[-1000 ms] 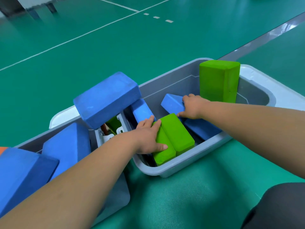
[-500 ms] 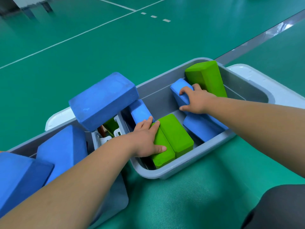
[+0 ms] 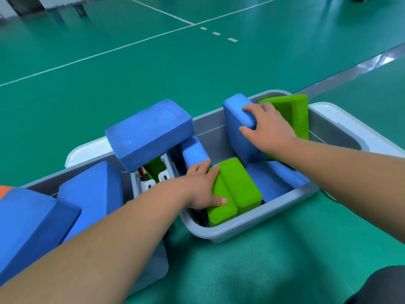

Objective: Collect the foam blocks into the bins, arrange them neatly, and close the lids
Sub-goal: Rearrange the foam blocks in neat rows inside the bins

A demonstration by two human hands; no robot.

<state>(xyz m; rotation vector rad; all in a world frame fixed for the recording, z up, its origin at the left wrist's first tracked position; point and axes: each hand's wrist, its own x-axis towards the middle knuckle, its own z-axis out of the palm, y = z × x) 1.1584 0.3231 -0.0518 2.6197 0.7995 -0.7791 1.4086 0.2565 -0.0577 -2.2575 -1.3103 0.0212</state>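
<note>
Two grey bins sit side by side on the green floor. In the right bin (image 3: 252, 224) two green foam blocks (image 3: 234, 189) lie flat at the near left, and my left hand (image 3: 202, 187) rests on the left one, fingers straight. My right hand (image 3: 266, 128) grips the top edge of a blue block (image 3: 237, 137) that stands upright in the bin's middle. Behind it a green block (image 3: 293, 115) leans against the far wall. Another blue block (image 3: 271, 181) lies flat on the bin's floor. A small blue block (image 3: 194, 151) leans at the bin's left wall.
The left bin (image 3: 153, 268) holds several large blue blocks (image 3: 92, 194); one big blue block (image 3: 149, 132) rests across the rims of both bins. White lids (image 3: 350, 126) hang open behind the bins. A dark knee (image 3: 381, 286) shows at the bottom right.
My right hand has lifted the blue block from lying tilted to standing upright. The tall green block has tipped over against the far wall. My left hand has stayed on the green block.
</note>
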